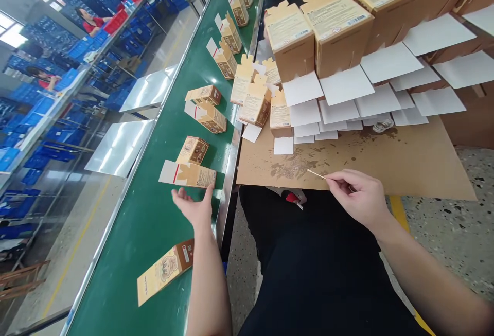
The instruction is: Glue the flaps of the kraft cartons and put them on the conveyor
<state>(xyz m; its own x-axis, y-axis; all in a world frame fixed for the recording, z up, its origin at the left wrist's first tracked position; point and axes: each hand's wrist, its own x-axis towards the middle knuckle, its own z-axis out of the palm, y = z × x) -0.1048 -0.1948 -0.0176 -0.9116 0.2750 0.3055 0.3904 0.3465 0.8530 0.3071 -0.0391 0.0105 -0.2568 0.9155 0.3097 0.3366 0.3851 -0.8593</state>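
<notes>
My left hand (195,207) is open, palm up, over the green conveyor belt (150,223), its fingertips just below a small tan carton (189,174) lying on its side with a white flap open. My right hand (358,194) is pinched on a thin wooden stick (317,174) above the stained cardboard sheet (386,161). Another small carton (193,149) stands just beyond on the belt. A flat carton (165,271) lies on the belt near my left forearm.
Several more small cartons (227,37) run up the belt. Rows of tan boxes with white flaps (339,32) are stacked on the cardboard at the right, smaller cartons (254,102) beside them. Blue crates (46,104) fill shelves at left, where two people sit.
</notes>
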